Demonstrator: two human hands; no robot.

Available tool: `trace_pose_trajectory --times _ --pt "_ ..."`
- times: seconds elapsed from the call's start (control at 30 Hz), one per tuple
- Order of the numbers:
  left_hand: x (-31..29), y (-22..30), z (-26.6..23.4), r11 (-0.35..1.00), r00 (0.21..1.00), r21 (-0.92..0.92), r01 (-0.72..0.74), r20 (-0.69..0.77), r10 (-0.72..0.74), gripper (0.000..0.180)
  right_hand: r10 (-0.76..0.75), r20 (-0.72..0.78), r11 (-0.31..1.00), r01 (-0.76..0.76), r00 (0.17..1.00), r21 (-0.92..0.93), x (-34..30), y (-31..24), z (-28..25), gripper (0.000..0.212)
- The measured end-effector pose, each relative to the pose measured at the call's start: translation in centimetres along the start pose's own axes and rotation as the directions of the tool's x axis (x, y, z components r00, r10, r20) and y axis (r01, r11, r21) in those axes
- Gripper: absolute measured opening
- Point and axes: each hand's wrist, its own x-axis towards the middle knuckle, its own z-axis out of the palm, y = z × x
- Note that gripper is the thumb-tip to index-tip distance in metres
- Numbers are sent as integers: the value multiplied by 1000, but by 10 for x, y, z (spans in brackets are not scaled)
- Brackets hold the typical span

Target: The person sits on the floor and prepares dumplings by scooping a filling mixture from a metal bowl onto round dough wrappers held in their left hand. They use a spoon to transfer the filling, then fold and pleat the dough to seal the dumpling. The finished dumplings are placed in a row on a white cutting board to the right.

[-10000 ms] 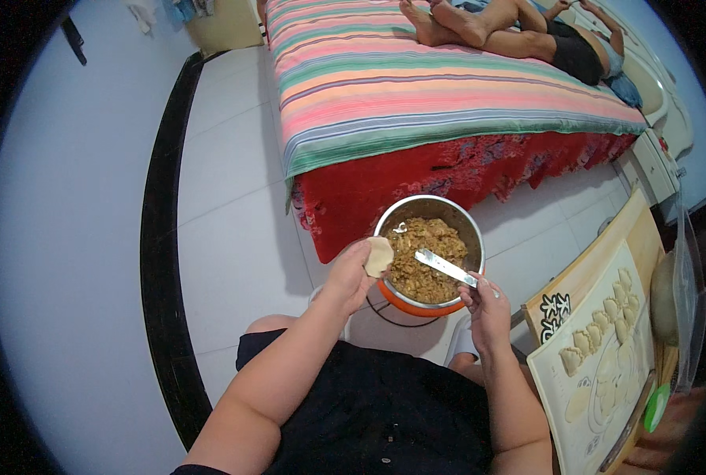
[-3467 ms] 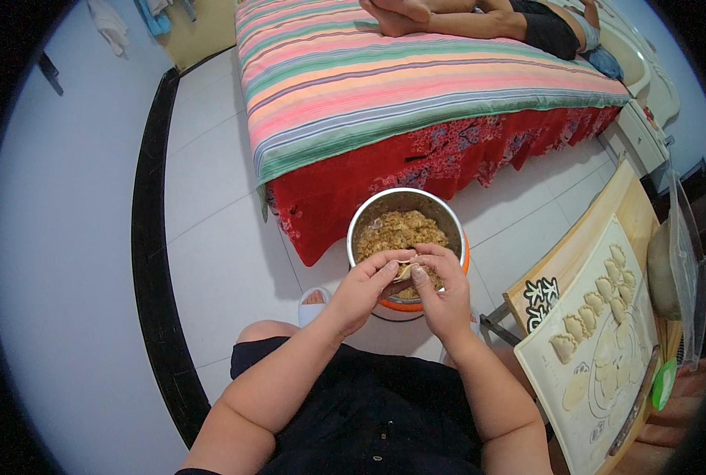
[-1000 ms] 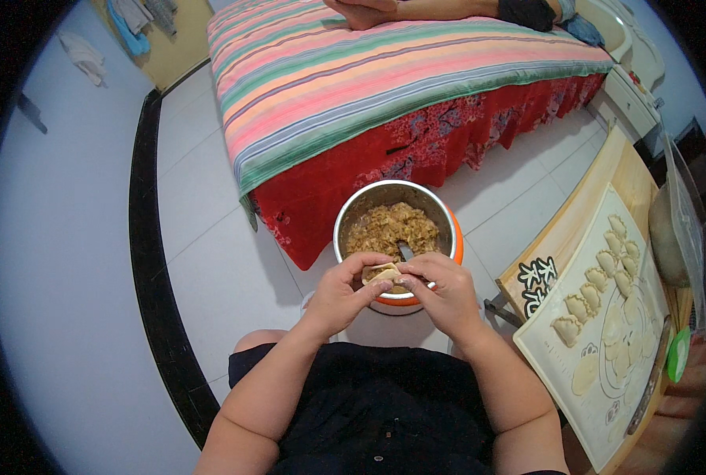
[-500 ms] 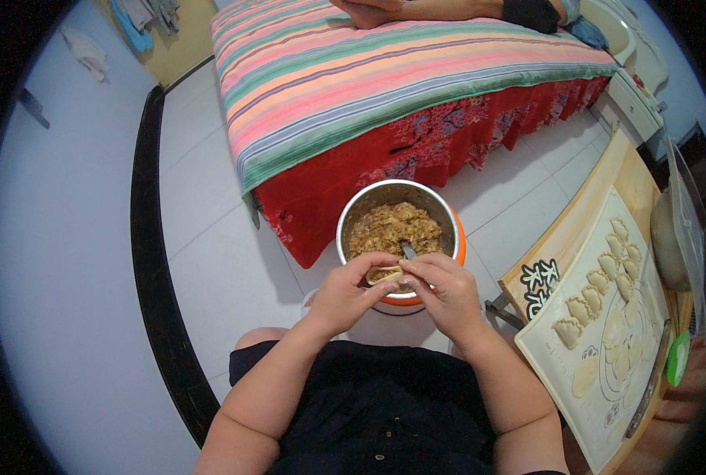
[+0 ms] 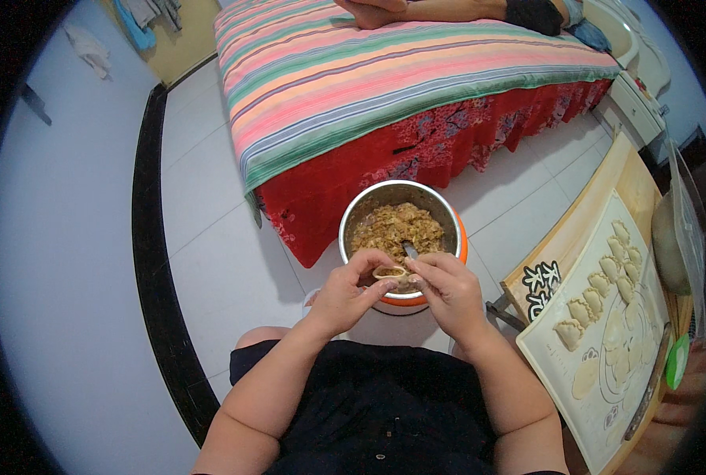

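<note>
Over the near rim of a steel bowl (image 5: 343, 234), my left hand (image 5: 348, 296) is closed round a dumpling wrapper (image 5: 390, 272), cupped with some filling inside. The fingertips of my right hand (image 5: 451, 294) are pinched together at the wrapper's right edge. Brown minced filling (image 5: 398, 225) lies in the bowl. A metal utensil's flat handle (image 5: 410, 250) pokes out of the filling just beyond my right fingertips; its lower end is hidden. Beneath the bowl, an orange container (image 5: 462, 240) shows at the right side.
To my right, a wooden table (image 5: 586, 207) bears a white mat (image 5: 544, 342) with several folded dumplings (image 5: 593, 298), flat wrappers (image 5: 585, 378) and a rolling pin (image 5: 648, 384). A green scraper-like piece (image 5: 677, 360) lies beside it. Ahead stands a striped bed (image 5: 353, 79) with a person's legs (image 5: 456, 9) on it.
The right fingertips have shifted slightly right along the wrapper's edge, and its opening shows rounder. The whole view has moved a little. Bowl and dumplings on the mat stay as they were.
</note>
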Motion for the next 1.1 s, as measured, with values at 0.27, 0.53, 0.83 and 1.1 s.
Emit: trace_pose_trajectory --times 0.27,0.53,0.83,1.1 --pt "1 6 3 999 999 49 17 26 -19 17 98 81 984 -109 992 144 1 0 -3 15" --pt "1 20 6 976 999 216 -29 -17 33 36 178 37 965 -181 983 191 1 -4 0 9" --pt "7 -2 8 963 987 -221 156 63 -146 38 315 -63 888 -270 947 373 -6 -1 14 15" --pt "4 0 7 987 986 -57 152 74 -148 44 286 119 918 -308 951 250 0 -1 1 17"
